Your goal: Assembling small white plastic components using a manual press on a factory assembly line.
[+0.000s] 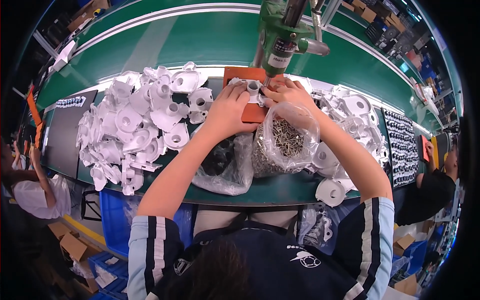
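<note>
My left hand (227, 109) presses on a white plastic part (253, 89) that lies on an orange fixture block (246, 75). My right hand (289, 93) holds the same part from the right side. A green hanging power screwdriver (280, 35) points down with its bit at the part, just between my hands. A clear bag of metal screws (284, 140) sits under my right forearm. A second clear bag with dark pieces (222, 162) lies below my left forearm.
A big heap of white plastic housings (142, 122) lies at the left, another pile (352, 125) at the right. Black trays of small parts (404, 145) sit far right, a dark mat (65, 130) far left. Other people sit at both sides. Blue crates (115, 220) stand below the bench.
</note>
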Available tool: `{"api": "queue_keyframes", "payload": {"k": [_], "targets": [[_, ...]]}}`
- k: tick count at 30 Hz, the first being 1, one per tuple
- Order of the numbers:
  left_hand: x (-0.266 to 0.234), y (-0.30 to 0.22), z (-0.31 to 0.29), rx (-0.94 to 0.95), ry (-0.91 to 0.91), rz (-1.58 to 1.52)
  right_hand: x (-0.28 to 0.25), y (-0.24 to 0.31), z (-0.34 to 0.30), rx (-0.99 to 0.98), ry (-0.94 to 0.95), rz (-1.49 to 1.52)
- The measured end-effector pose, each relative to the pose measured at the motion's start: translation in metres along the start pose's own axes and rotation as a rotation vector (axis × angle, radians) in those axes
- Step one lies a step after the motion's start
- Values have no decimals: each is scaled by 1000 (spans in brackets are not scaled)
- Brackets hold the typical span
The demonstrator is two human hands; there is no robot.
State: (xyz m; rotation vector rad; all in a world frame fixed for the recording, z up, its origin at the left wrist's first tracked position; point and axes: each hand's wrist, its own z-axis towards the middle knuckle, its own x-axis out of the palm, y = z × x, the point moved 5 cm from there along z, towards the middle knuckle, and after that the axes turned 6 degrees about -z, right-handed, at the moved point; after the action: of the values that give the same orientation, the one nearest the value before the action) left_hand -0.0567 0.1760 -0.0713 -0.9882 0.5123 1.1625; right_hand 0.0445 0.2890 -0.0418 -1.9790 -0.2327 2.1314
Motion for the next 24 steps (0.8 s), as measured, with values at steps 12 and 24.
{"api": "queue_keyframes", "payload": {"k": [12,24], "targets": [[-1,1,0,15,-29,-18,-23,-92,-22,131,-83,114],[2,-2,5,31,-37,-4,-136,-327,124,538,-757,1559]]}}
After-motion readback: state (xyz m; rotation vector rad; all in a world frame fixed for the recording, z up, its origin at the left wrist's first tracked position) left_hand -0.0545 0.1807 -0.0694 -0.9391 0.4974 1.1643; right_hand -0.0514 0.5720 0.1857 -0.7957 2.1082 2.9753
